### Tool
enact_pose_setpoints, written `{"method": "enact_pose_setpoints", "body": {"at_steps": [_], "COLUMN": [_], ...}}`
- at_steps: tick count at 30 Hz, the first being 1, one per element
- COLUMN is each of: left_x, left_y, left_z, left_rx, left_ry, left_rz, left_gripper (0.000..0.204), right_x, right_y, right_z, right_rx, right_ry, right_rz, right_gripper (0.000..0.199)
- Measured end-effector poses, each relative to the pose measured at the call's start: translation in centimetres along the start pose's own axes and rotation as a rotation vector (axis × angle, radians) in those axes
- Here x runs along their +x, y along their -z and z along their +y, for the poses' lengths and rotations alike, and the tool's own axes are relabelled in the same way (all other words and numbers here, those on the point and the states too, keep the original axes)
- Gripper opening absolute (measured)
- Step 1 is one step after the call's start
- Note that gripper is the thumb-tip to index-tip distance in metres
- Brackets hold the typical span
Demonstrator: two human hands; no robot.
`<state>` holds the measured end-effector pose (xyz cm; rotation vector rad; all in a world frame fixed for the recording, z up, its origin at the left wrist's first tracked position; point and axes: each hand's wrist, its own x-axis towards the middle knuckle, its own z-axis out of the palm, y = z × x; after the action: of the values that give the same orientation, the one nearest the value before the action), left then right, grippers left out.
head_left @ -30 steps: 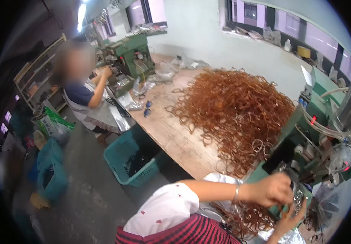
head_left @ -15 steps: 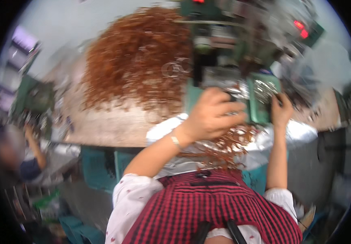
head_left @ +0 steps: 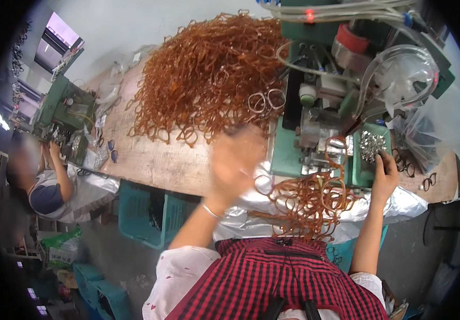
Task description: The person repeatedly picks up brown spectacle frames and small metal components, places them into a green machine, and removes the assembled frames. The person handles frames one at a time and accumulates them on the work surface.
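Stretching along the worktop (head_left: 158, 166), an open strip of wood is separating the front edge from a large pile of amber eyeglass frames (head_left: 208, 74). The left hand (head_left: 239, 162) is blurring at this strip's right end, beside a green machine (head_left: 320, 82); its opening and grip cannot be told. The right hand (head_left: 385, 170) is reaching over the edge, thumb and fingers bending close together at a green tray (head_left: 362, 173) holding small metal parts (head_left: 373, 145); whether it is gripping any is unclear. Between the 2 hands, a smaller heap of amber frames (head_left: 307, 205) is lying along silver sheeting (head_left: 400, 205) at the edge. Behind, the machine is blocking the way; a clear plastic bag (head_left: 448, 117) is crowding the right. Leftward, a teal basket (head_left: 134, 221) is standing below the edge, and 1 co-worker (head_left: 51, 200) is facing another machine (head_left: 62, 104).
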<state>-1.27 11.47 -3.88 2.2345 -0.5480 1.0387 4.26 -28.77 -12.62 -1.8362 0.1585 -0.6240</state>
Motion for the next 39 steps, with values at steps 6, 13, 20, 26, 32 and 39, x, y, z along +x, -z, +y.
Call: {"method": "enact_pose_setpoints", "body": {"at_steps": [6,13,20,26,32,39], "left_x": [-1.8,3.5,-0.9,-1.1,1.6,-2.9], "left_y": [2.8,2.0,3.7,2.4,-2.0,-4.6], "left_z": [-10.6,-12.3,-14.0,-8.8,-7.5,-4.8], "left_rx": [0.526,-0.164,0.173,-0.334,-0.194,-0.644], "left_ry": [0.247,0.588,0.877,0.861,0.704,0.923], "left_rz": [-0.24,0.07,-0.043,0.111,0.026,0.23], "left_gripper": [0.019,0.024,0.056,0.046,0.024,0.021], "right_x": [0.1,0.2,-2.1,-3.9,0.6,-1.4], "right_y": [-2.6,-3.2,2.7,3.3,-6.9,-8.3], "right_z": [-4.8,-5.0,-1.6,-7.5,-13.4,-14.1], "right_rx": [-0.083,-0.033,-0.294,-0.147,0.225,0.415], "right_ry": [0.086,0.059,0.125,0.013,0.085,-0.028], "right_rz": [-0.115,-0.075,0.013,-0.104,-0.252,-0.158], "right_gripper": [0.019,0.017,0.017,0.014,0.041,0.048]}}
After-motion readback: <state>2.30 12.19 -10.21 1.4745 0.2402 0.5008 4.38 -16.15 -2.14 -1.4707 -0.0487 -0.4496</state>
